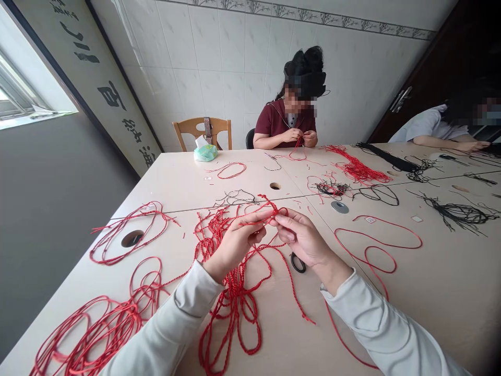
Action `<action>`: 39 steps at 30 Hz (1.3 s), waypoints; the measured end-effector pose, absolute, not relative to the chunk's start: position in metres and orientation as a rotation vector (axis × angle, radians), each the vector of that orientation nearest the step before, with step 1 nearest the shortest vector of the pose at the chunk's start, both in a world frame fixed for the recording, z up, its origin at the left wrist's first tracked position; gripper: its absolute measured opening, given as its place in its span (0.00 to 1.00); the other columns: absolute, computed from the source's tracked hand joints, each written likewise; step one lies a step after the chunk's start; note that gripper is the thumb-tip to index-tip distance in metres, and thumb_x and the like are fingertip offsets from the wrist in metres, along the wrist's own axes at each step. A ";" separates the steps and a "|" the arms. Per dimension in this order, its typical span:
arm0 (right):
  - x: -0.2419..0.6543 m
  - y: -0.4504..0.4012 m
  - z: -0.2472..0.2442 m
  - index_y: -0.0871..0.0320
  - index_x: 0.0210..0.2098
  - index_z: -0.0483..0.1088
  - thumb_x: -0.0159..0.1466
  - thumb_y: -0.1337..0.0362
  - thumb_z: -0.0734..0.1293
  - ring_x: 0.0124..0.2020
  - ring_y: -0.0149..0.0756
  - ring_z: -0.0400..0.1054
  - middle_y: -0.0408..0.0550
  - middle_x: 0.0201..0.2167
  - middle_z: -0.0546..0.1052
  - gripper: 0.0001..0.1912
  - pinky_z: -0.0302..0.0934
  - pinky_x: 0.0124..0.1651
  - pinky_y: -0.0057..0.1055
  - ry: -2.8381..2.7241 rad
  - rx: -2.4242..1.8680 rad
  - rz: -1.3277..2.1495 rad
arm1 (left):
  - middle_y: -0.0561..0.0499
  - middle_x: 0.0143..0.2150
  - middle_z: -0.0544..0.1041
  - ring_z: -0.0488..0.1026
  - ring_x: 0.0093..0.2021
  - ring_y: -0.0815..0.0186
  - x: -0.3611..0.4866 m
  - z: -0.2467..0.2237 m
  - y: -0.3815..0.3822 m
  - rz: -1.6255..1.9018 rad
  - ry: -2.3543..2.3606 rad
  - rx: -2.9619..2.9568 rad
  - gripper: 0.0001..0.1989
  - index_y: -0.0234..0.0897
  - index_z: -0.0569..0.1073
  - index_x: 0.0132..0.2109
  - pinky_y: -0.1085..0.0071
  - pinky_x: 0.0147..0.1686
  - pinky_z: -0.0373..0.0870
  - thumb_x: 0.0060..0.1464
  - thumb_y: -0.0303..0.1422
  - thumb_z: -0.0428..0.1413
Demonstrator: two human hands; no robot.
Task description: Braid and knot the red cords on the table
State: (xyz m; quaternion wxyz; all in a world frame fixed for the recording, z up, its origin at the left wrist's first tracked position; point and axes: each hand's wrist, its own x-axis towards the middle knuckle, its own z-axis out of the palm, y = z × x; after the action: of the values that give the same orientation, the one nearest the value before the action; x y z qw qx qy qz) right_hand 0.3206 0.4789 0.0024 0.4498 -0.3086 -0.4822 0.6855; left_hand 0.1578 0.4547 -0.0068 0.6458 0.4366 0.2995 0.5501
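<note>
Both my hands meet above the middle of the table, pinching one red cord. My left hand (239, 237) has its fingers closed on the cord, which runs along its fingertips. Fingers of my right hand (300, 235) are pressed together on a small loop of the same red cord (275, 210). A short knotted end stands up just beyond the fingertips. Beneath my hands lies a bundle of twisted red cords (235, 287), partly hidden by my left hand and sleeve. A black ring-shaped handle (298, 262) shows beside my right wrist.
Loose red cord coils (105, 324) cover the table's near left. Black cords (462, 211) and a metal disc (340, 207) lie to the right. Across the table (176, 177), a person (270, 122) handles red cord near a tissue pack (205, 151). Another person (430, 125) leans at far right.
</note>
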 end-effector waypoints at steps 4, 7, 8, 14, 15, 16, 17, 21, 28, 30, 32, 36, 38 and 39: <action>0.322 0.476 0.008 0.59 0.31 0.70 0.55 0.60 0.71 0.19 0.21 0.44 0.42 0.27 0.72 0.10 0.39 0.22 0.25 -1.265 -0.751 1.795 | 0.50 0.29 0.74 0.57 0.23 0.76 0.152 -0.005 0.455 1.181 0.619 0.970 0.10 0.37 0.81 0.38 0.74 0.25 0.53 0.51 0.37 0.61; 0.320 0.473 0.009 0.59 0.28 0.69 0.54 0.59 0.71 0.18 0.21 0.43 0.38 0.20 0.64 0.10 0.38 0.22 0.25 -1.277 -0.768 1.824 | 0.52 0.27 0.74 0.60 0.23 0.76 0.150 -0.006 0.457 1.183 0.674 1.048 0.07 0.37 0.80 0.34 0.75 0.25 0.56 0.49 0.36 0.64; 0.320 0.473 0.009 0.59 0.28 0.68 0.53 0.59 0.72 0.18 0.22 0.43 0.36 0.19 0.61 0.11 0.38 0.22 0.25 -1.271 -0.782 1.818 | 0.52 0.28 0.75 0.64 0.25 0.74 0.150 -0.006 0.458 1.205 0.706 1.087 0.08 0.37 0.80 0.35 0.75 0.28 0.60 0.47 0.35 0.66; 0.320 0.472 0.012 0.59 0.35 0.70 0.57 0.57 0.70 0.18 0.22 0.51 0.40 0.23 0.70 0.12 0.44 0.21 0.24 -1.362 -0.837 1.647 | 0.50 0.29 0.76 0.70 0.31 0.66 0.151 -0.006 0.461 1.321 0.967 1.300 0.11 0.36 0.79 0.34 0.70 0.34 0.66 0.45 0.39 0.66; 0.320 0.472 0.012 0.59 0.38 0.70 0.59 0.56 0.69 0.18 0.23 0.53 0.42 0.24 0.72 0.14 0.46 0.21 0.24 -1.388 -0.847 1.623 | 0.50 0.28 0.76 0.69 0.30 0.66 0.151 -0.006 0.461 1.337 1.000 1.297 0.11 0.36 0.79 0.33 0.70 0.32 0.66 0.46 0.40 0.65; 0.320 0.472 0.012 0.58 0.42 0.70 0.60 0.55 0.68 0.18 0.24 0.56 0.43 0.25 0.74 0.15 0.48 0.21 0.25 -1.410 -0.862 1.618 | 0.49 0.28 0.75 0.69 0.30 0.66 0.151 -0.007 0.461 1.356 1.019 1.285 0.12 0.36 0.78 0.33 0.70 0.31 0.66 0.47 0.40 0.65; 0.320 0.472 0.012 0.58 0.45 0.70 0.61 0.53 0.66 0.19 0.25 0.59 0.45 0.27 0.75 0.17 0.50 0.22 0.25 -1.425 -0.878 1.627 | 0.49 0.29 0.75 0.69 0.30 0.66 0.152 -0.007 0.461 1.377 1.024 1.270 0.12 0.36 0.77 0.33 0.70 0.31 0.65 0.47 0.40 0.65; 0.319 0.474 0.006 0.56 0.45 0.72 0.62 0.51 0.65 0.27 0.29 0.70 0.48 0.37 0.78 0.17 0.61 0.28 0.26 -1.457 -0.938 1.526 | 0.49 0.30 0.75 0.69 0.31 0.67 0.155 -0.007 0.460 1.397 1.039 1.262 0.11 0.36 0.76 0.33 0.71 0.31 0.64 0.49 0.40 0.63; 0.316 0.476 -0.005 0.55 0.40 0.66 0.62 0.55 0.67 0.35 0.34 0.72 0.47 0.33 0.78 0.12 0.65 0.44 0.34 -1.454 -0.930 1.058 | 0.53 0.26 0.71 0.63 0.26 0.72 0.163 -0.002 0.456 1.362 1.024 1.132 0.13 0.35 0.74 0.31 0.74 0.27 0.59 0.47 0.41 0.64; 0.316 0.476 -0.007 0.53 0.42 0.62 0.62 0.55 0.67 0.30 0.34 0.71 0.45 0.29 0.78 0.14 0.65 0.40 0.33 -1.464 -0.968 1.028 | 0.56 0.22 0.67 0.58 0.22 0.74 0.164 -0.002 0.455 1.350 1.024 1.063 0.14 0.35 0.73 0.31 0.74 0.24 0.54 0.47 0.41 0.64; 0.316 0.476 -0.007 0.53 0.39 0.60 0.62 0.54 0.67 0.27 0.33 0.69 0.43 0.27 0.77 0.14 0.64 0.35 0.31 -1.482 -0.985 1.019 | 0.58 0.20 0.63 0.53 0.20 0.76 0.164 -0.003 0.454 1.344 1.029 1.011 0.14 0.35 0.72 0.31 0.74 0.21 0.49 0.47 0.41 0.64; 0.316 0.476 -0.005 0.56 0.34 0.65 0.61 0.54 0.67 0.30 0.33 0.70 0.46 0.30 0.77 0.12 0.63 0.34 0.29 -1.519 -0.974 1.013 | 0.60 0.19 0.60 0.49 0.19 0.77 0.165 -0.004 0.454 1.351 1.007 0.964 0.14 0.36 0.72 0.32 0.74 0.19 0.44 0.47 0.41 0.65; 0.317 0.477 -0.004 0.57 0.34 0.69 0.61 0.53 0.67 0.34 0.35 0.71 0.48 0.32 0.77 0.12 0.64 0.37 0.30 -1.529 -0.970 1.026 | 0.59 0.21 0.64 0.53 0.20 0.77 0.166 -0.004 0.454 1.394 1.000 0.980 0.14 0.35 0.73 0.32 0.75 0.21 0.49 0.46 0.40 0.65; 0.317 0.478 -0.004 0.58 0.34 0.71 0.61 0.53 0.67 0.35 0.35 0.71 0.48 0.32 0.77 0.13 0.64 0.39 0.31 -1.528 -0.966 1.044 | 0.57 0.23 0.67 0.56 0.21 0.77 0.166 -0.003 0.453 1.419 0.998 0.994 0.13 0.35 0.73 0.32 0.75 0.23 0.53 0.46 0.39 0.65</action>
State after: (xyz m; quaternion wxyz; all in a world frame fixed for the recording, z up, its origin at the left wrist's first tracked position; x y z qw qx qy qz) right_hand 0.3173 0.4778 -0.0041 0.5029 -0.3998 -0.6327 0.4324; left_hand 0.1664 0.4534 -0.0034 0.5405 0.4184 0.4200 0.5970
